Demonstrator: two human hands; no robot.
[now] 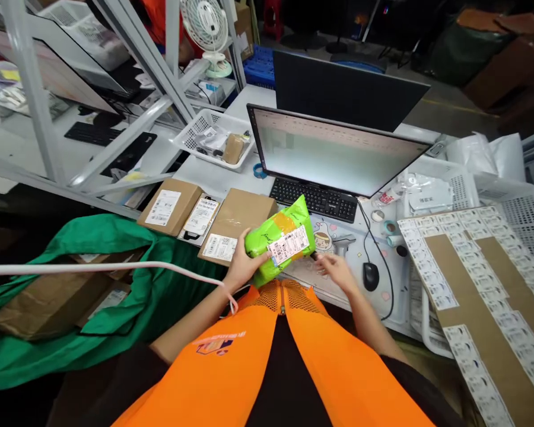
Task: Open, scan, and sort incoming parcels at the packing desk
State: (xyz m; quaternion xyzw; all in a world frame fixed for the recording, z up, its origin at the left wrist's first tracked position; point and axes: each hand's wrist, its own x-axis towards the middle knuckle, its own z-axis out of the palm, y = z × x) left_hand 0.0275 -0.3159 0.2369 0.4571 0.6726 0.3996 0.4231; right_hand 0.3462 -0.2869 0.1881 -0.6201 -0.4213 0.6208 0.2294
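My left hand [244,261] is closed on the left side of a bright green plastic parcel [267,237], thumb on its front. The parcel is held tilted above the desk edge, close to my vest. A white printed shipping label [290,244] and an orange patch show on it. My right hand [336,270] is just right of the parcel, fingers curled together. A small dark tip shows between those fingers and the parcel, too small to name. Behind that hand, a grey-white handheld device [343,240] lies on the desk mat.
Brown cartons [244,210] stand left of the parcel, above a green sack [155,237] of packages. A monitor [329,148], keyboard [315,198] and mouse [371,276] occupy the desk. A white basket [189,139] sits behind; a label-covered cardboard sheet [454,267] leans at right. A white cord [115,267] crosses the left side.
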